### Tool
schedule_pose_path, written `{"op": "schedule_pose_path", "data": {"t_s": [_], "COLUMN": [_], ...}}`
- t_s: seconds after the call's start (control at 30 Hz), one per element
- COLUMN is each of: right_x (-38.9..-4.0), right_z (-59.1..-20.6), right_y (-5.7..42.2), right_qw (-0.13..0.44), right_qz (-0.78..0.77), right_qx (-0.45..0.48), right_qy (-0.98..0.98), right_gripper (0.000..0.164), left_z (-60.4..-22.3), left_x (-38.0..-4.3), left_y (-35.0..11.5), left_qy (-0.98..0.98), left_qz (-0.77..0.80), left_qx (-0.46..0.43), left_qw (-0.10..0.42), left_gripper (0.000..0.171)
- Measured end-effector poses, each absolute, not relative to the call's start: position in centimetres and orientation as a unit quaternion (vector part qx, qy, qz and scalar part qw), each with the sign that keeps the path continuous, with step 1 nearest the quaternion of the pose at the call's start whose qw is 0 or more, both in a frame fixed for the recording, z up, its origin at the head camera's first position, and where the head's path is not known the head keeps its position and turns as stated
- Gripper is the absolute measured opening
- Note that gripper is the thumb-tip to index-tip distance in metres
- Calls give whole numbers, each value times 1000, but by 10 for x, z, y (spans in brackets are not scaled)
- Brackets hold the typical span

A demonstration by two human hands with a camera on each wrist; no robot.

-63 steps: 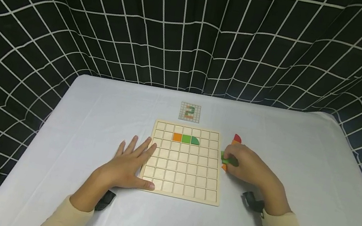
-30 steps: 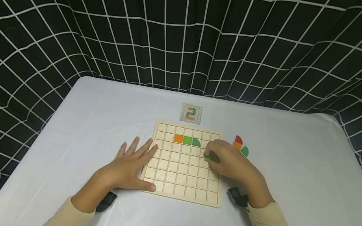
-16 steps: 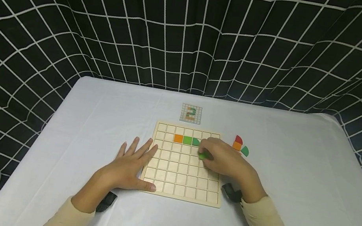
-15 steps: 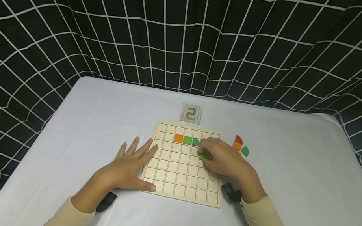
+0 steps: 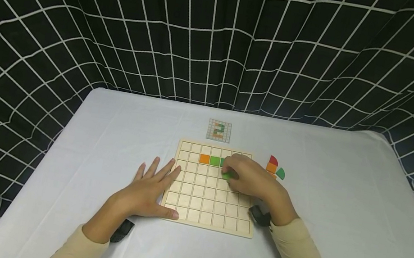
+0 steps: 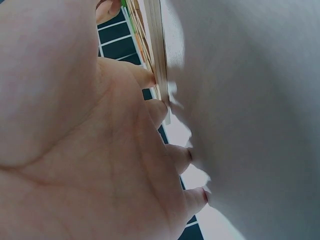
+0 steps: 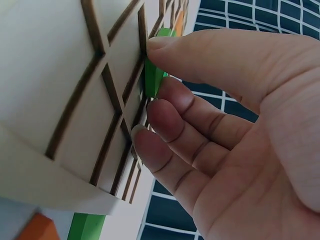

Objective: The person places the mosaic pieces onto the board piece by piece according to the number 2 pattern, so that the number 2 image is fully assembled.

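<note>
Pinched green block (image 5: pixel 226 176) in right hand (image 5: pixel 249 175), rested spread left hand (image 5: pixel 144 192) on board (image 5: pixel 198 191) — likely risked nudging laid pieces (image 5: pixel 215 161) through tight spacing.

A black curtain (image 5: pixel 236 49) patterned with a white grid sweeps from nine o'clock through twelve to three, its lines rippling over folds and its ground looking bluish near three. A white tablecloth (image 5: pixel 344 193) spreads toward six, its rounded far corners at ten and two.
</note>
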State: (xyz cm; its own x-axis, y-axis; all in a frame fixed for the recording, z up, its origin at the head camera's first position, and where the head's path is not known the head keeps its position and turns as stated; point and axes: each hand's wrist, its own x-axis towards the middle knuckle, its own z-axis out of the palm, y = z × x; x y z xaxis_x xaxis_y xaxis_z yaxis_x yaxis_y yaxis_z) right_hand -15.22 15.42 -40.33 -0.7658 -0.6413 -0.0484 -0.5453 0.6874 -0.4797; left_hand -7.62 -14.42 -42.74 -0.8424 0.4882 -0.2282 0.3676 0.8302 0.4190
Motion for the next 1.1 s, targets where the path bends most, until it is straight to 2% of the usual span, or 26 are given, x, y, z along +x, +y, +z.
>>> {"op": "schedule_pose_path", "data": {"t_s": [0.47, 0.77, 1.1], "right_x": [-158, -160, -158], "right_z": [-405, -407, -410], "right_y": [152, 149, 147], "right_qw": [109, 107, 87], "right_qz": [-229, -234, -232], "right_qx": [-335, -334, -342], "right_qy": [907, 907, 906], "right_gripper": [17, 25, 20], "left_z": [-427, -428, -427], "left_x": [-76, -75, -75], "left_y": [-145, -145, -146], "left_qy": [942, 943, 942], "left_qz": [186, 183, 187], "left_qx": [226, 225, 223], "left_qw": [164, 165, 168], "left_gripper": [117, 118, 118]}}
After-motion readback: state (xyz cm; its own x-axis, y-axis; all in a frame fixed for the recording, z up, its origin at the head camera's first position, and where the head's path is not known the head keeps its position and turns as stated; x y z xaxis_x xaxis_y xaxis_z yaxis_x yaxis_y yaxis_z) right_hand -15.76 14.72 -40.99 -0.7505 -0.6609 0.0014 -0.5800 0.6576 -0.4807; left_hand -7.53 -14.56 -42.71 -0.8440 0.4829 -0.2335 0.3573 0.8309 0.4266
